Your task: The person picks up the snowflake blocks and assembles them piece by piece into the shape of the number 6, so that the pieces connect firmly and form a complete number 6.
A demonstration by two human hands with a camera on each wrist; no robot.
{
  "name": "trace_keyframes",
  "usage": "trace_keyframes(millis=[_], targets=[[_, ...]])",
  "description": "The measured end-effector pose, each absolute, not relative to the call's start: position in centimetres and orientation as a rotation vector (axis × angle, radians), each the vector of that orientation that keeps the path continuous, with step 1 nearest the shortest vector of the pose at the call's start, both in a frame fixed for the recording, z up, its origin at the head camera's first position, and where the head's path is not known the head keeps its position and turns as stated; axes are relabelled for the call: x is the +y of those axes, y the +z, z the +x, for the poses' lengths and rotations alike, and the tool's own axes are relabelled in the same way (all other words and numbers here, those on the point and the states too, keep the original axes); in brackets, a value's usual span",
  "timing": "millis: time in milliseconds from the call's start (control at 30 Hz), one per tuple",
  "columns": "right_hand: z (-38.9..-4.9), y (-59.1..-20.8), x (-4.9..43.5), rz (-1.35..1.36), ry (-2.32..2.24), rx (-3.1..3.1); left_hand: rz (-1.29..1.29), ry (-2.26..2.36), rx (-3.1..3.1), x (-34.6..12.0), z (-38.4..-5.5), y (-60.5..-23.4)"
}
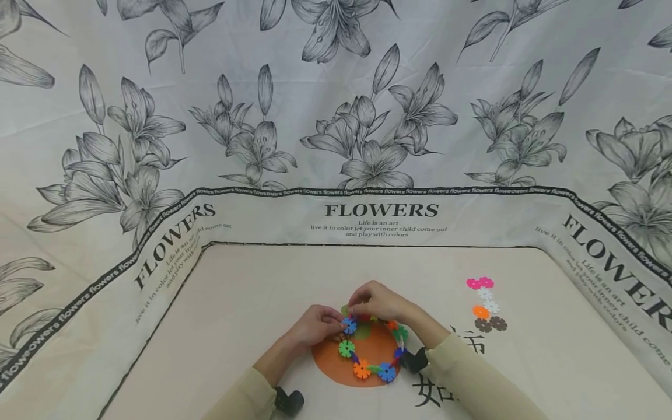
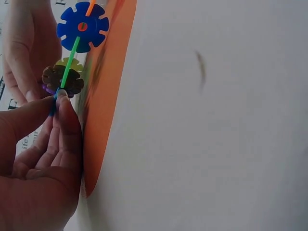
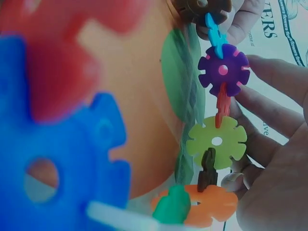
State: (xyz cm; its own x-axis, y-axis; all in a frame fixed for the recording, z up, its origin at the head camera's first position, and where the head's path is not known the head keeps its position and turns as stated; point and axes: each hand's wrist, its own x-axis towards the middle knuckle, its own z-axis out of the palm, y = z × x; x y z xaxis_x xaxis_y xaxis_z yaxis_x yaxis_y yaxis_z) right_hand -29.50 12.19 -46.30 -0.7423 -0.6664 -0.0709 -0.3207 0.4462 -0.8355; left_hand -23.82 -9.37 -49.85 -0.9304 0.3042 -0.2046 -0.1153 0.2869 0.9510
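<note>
A ring of colourful slotted plastic snowflake discs (image 1: 361,368) lies over the orange fruit print. My left hand (image 1: 315,324) pinches a blue snowflake disc (image 2: 52,107) between thumb and forefinger, at the ring's left side. Beside it is a brown disc (image 3: 202,6). Across from it, my right hand (image 1: 379,301) holds the purple snowflake disc (image 3: 211,72) by its edge with the fingertips. A red disc (image 3: 223,103) links the purple one to a yellow-green disc (image 3: 231,144). In the right wrist view a large blurred blue disc (image 3: 108,192) fills the near left.
Loose snowflake discs lie in a group to the right: pink (image 1: 486,282), white (image 1: 491,306), orange (image 1: 480,312) and brown (image 1: 498,323). The pale tablecloth (image 1: 252,280) carries black printed characters (image 1: 436,389). A flowered curtain (image 1: 378,146) stands behind and at the sides.
</note>
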Motion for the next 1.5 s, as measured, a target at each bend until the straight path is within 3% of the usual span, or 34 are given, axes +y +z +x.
trace_keyframes(millis=[500,1500], targets=[[-29.3,-46.5,12.5,-0.865,-1.183,2.303,0.296,1.637,2.202,-9.2,-23.5,-49.1],[-28.9,-46.6,12.1,-0.933,-1.282,2.25,0.181,1.763,2.163,-9.4,-23.8,-50.6]])
